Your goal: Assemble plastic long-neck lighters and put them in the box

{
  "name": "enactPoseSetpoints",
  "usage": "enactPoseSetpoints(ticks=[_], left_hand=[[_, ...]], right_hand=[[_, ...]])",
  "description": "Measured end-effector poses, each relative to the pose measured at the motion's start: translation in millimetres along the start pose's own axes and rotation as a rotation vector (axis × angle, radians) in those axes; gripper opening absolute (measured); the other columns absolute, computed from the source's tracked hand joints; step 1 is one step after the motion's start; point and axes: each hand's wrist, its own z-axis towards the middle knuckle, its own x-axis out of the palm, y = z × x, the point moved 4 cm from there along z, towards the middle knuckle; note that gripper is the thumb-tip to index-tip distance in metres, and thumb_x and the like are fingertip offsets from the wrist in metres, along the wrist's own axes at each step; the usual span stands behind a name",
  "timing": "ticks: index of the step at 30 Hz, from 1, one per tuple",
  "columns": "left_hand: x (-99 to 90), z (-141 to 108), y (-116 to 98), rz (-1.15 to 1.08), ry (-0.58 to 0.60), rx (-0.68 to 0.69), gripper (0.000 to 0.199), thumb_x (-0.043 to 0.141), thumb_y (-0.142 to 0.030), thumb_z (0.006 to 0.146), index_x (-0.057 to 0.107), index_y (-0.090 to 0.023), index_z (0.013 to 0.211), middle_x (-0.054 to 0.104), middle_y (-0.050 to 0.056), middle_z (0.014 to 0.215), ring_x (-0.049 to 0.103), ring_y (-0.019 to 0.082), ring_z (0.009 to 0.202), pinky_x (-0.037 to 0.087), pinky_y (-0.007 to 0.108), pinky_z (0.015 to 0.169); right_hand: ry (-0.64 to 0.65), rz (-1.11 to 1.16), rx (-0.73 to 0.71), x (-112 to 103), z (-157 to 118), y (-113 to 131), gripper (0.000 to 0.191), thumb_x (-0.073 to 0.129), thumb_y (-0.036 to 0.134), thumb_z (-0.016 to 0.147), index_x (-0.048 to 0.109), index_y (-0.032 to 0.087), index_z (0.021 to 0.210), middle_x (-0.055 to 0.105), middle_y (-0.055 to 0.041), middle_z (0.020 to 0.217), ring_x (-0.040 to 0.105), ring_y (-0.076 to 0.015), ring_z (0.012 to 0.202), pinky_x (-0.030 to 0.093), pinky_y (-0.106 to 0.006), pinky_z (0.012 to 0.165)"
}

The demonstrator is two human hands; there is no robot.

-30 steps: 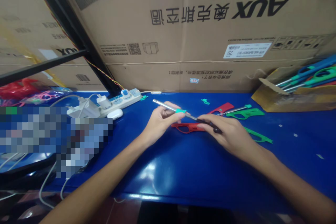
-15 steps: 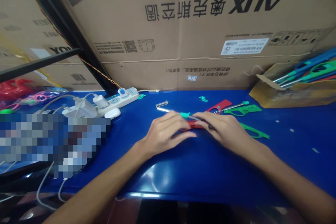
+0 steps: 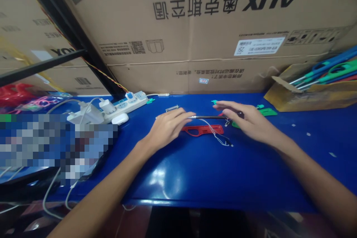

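Note:
My left hand [image 3: 170, 124] is closed around the left part of a thin rod [image 3: 210, 117], silver at one end and dark along the middle. The rod's right part runs under the thumb of my right hand [image 3: 245, 119], and a dark end shows between thumb and forefinger. Below the rod, a red flat handle-shaped part [image 3: 217, 129] lies on the blue table [image 3: 192, 178]. A white looped cord [image 3: 213, 130] with a small dark tip crosses it. A small teal piece [image 3: 214, 102] sits by my right fingertips.
Green parts [image 3: 267, 112] lie beyond my right hand. At the right back stands an open cardboard box [image 3: 306, 100] of blue and green items. A power strip [image 3: 122, 108] with plugs and a white case [image 3: 120, 119] are at left. A large carton [image 3: 192, 44] forms the back.
Both hands have moved apart, the left one leftward and the right one up and right. The red part and cord have come into fuller view. The teal piece on the rod no longer shows.

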Motion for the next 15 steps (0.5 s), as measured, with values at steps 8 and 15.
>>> enactPoseSetpoints(ticks=[8, 15], left_hand=[[-12.3, 2, -2, 0.31, -0.059, 0.158, 0.027, 0.049, -0.025, 0.104, 0.062, -0.019, 0.126, 0.069, 0.007, 0.11, 0.065, 0.018, 0.095, 0.055, 0.032, 0.083], [-17.7, 3, -2, 0.266, -0.113, 0.07, 0.023, 0.044, -0.023, 0.105, 0.058, -0.018, 0.123, 0.068, 0.007, 0.115, 0.065, 0.018, 0.106, 0.054, 0.032, 0.089]], right_hand=[[-0.053, 0.117, 0.032, 13, 1, -9, 0.045, 0.046, 0.048, 0.101, 0.061, 0.021, 0.134, 0.076, -0.0086, 0.111, 0.073, -0.0218, 0.095, 0.056, -0.039, 0.088], [0.168, -0.229, -0.068, 52, -6, 0, 0.043, 0.047, 0.049, 0.101, 0.067, 0.018, 0.123, 0.074, -0.011, 0.113, 0.07, -0.0248, 0.098, 0.054, -0.038, 0.084]])
